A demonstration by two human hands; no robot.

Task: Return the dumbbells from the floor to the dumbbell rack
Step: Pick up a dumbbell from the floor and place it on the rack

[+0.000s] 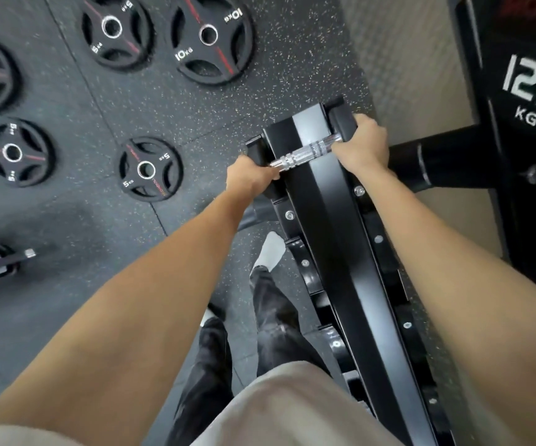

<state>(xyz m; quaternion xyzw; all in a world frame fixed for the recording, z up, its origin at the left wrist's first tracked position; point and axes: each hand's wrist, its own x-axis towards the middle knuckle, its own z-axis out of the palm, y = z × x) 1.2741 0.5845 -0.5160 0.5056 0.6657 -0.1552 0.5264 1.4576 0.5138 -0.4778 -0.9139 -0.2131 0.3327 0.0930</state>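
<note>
The dumbbell (302, 154) sits across the far end of the dumbbell rack (334, 239), its knurled chrome handle bridging the black rail with a dark head hanging off each side. Both hands are on it: the left hand (249, 175) curls around the near end of the handle, the right hand (365, 144) wraps over the far end beside the head. It looks heavy, rigid and unforgiving if dropped; the knurled handle gives the surest hold. The heads are mostly hidden behind rail and knuckles, so no weight marking can be read. Weight plates (150, 169) lie scattered on the rubber floor (67, 226), and a 12.5 kg dumbbell (530, 91) is cut off at right.
</note>
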